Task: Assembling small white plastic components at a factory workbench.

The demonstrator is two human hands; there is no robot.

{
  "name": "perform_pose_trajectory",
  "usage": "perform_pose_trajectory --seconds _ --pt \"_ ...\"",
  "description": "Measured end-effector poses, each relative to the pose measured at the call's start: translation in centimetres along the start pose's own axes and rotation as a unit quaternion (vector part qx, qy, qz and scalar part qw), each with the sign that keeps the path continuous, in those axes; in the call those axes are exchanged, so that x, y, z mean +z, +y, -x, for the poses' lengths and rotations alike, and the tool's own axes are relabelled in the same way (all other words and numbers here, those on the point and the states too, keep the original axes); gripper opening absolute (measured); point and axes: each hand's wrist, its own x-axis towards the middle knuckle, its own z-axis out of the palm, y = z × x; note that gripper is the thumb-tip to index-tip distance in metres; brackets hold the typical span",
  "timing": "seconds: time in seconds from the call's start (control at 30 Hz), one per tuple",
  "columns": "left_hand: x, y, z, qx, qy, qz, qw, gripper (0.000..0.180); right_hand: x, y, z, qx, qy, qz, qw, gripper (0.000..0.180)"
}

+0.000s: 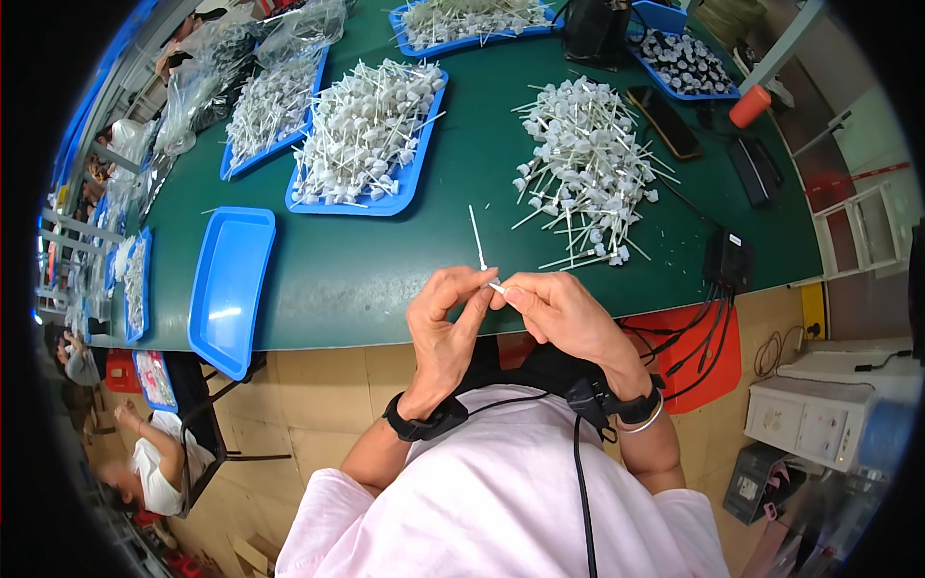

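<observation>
My left hand (443,323) and my right hand (559,306) meet just above the near edge of the green table (337,260). The left fingertips are closed on a thin white stemmed piece (475,236), its long stem pointing up and away. A small white tip (495,286) shows between the two hands, pinched by my right thumb and fingers. Whether it belongs to the same piece is hidden by the fingers. Beyond my right hand lies a loose pile of white stemmed pieces (588,154) with rounded heads.
A blue tray (385,205) heaped with similar pieces stands at the far left, another blue tray (231,289) nearer. On the right are a phone (665,122), a black box with cables (727,258) and a red stool (708,356). Another person (169,462) sits at left.
</observation>
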Motion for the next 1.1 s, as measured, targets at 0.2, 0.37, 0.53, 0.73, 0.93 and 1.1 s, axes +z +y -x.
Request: perform_pose_trajectory --seconds 0.2,0.37,0.53,0.73,0.93,1.1 --pt "0.2 0.1 -0.3 -0.145 -0.017 0.129 0.981 0.024 1.3 0.0 0.4 -0.123 0.129 0.170 0.969 0.022" --pt "0.3 0.0 -0.3 -0.160 -0.010 0.153 0.975 0.024 1.8 -1.2 0.9 -0.130 0.157 0.254 0.945 0.016" --pt "0.3 0.3 -0.4 -0.150 -0.007 0.135 0.979 0.025 2.1 -1.3 1.0 -0.152 0.186 0.268 0.933 0.015" --pt "0.4 0.4 -0.4 -0.116 0.006 0.111 0.987 0.024 2.0 -1.0 0.7 -0.150 0.171 0.254 0.940 0.013" --pt "0.5 0.0 -0.6 -0.167 0.018 0.163 0.972 0.024 2.4 -1.0 1.2 -0.200 0.232 0.237 0.922 0.014" --pt "0.9 0.4 -0.5 -0.177 0.026 0.186 0.966 0.025 3.0 -0.1 1.1 -0.177 0.253 0.316 0.897 0.019"
